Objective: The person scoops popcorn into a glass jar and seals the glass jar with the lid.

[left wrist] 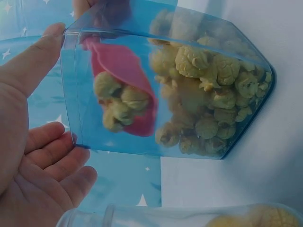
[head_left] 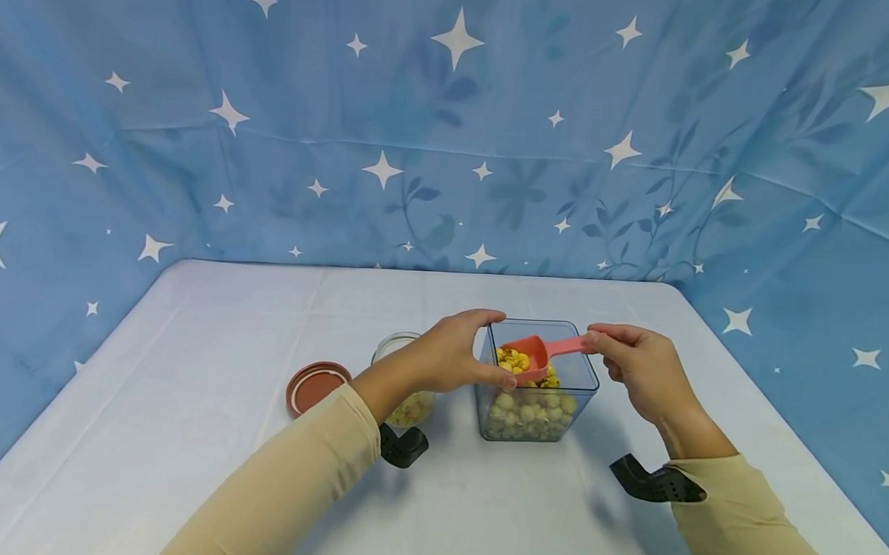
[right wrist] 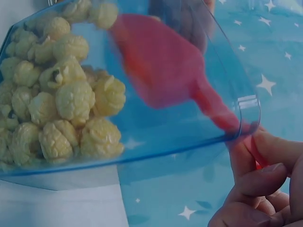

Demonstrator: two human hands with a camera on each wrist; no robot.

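At the left on the white worktop [head_left: 539, 509], a reddish-brown lid [head_left: 314, 386] lies near a clear jar [head_left: 414, 411] of popcorn, partly hidden by the left arm. The left hand [head_left: 449, 353] is spread wide and holds the box [head_left: 579, 370] across its rim, thumb at the near edge, fingers toward the far one. The box stands upright, part-filled with popcorn [head_left: 531, 415]; its thin, clear walls look stiff, smooth and rather slippery, so opposite sides should give the surest hold. Inside it, above the heap, the pink scoop [head_left: 539, 358] carries a few pieces. It is probably light, rigid plastic, best taken by its handle and kept level, as the puffs look airy, crushable and ready to roll. At the right, the right hand [head_left: 643, 368] pinches that handle's end, thumb and fingers closed together.
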